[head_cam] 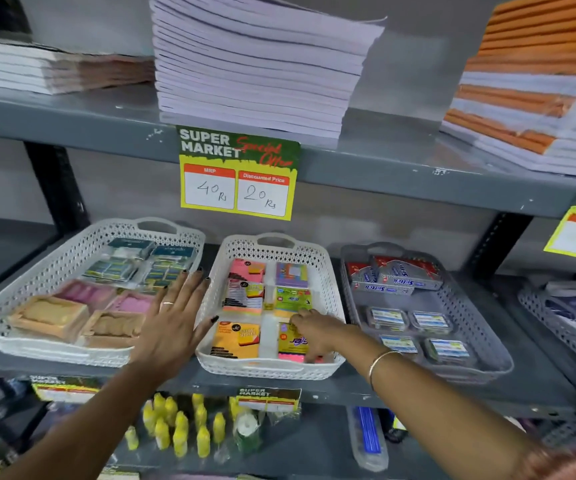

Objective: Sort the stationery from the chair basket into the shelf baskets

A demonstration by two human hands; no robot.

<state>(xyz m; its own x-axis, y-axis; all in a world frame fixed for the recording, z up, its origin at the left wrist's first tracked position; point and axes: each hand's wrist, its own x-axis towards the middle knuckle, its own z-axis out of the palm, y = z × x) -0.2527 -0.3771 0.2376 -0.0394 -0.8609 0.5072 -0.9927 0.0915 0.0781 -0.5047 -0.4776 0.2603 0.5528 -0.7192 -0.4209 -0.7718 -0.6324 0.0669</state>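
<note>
Three baskets stand side by side on the middle shelf. The white middle basket (pixel 328 292) holds several packs of sticky notes. My right hand (pixel 317 336) reaches into its front right corner, fingers resting on a yellow and pink sticky note pack (pixel 291 346). My left hand (pixel 172 323) hovers flat with fingers spread between the middle basket and the white left basket (pixel 54 268), which holds erasers and small boxes. The grey right basket (pixel 487 344) holds staple boxes and small clear cases. The chair basket is out of view.
Stacks of notebooks (pixel 255 67) fill the upper shelf, with a price tag (pixel 238 174) hanging from its edge. The lower shelf holds yellow glue bottles (pixel 175 427) and a blue pack (pixel 366 434). Another grey basket (pixel 570 317) sits at far right.
</note>
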